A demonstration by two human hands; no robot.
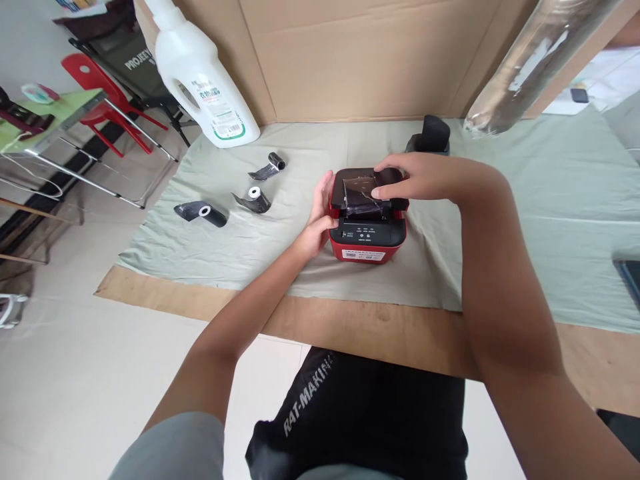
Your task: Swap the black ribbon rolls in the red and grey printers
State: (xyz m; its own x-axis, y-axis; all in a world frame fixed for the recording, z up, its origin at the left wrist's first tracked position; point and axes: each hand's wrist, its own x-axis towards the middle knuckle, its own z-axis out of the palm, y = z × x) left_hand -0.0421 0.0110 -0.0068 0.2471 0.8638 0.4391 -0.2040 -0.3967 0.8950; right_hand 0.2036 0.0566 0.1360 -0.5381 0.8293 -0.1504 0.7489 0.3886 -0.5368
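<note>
A small red and black printer (369, 232) stands on the cloth in front of me, a label with codes on its front face. My left hand (319, 223) grips its left side, thumb at the front corner and fingers along the edge. Across the printer's black lid (340, 190) lies a shiny dark strip (360, 192), which hangs down at the gap between lid and front panel. My right hand (407, 175) holds the lid at its right side from above, thumb on the strip and the other fingers toward the back edge. The hand partly hides the lid.
To the left lie three partly unrolled black rolls (214, 215), (259, 199), (277, 161). Behind them stands a white detergent bottle (205, 87). Another dark roll (434, 133) sits behind my right hand. A cardboard panel (360, 60) backs the table, and a plastic-wrapped roll (530, 73) leans at right.
</note>
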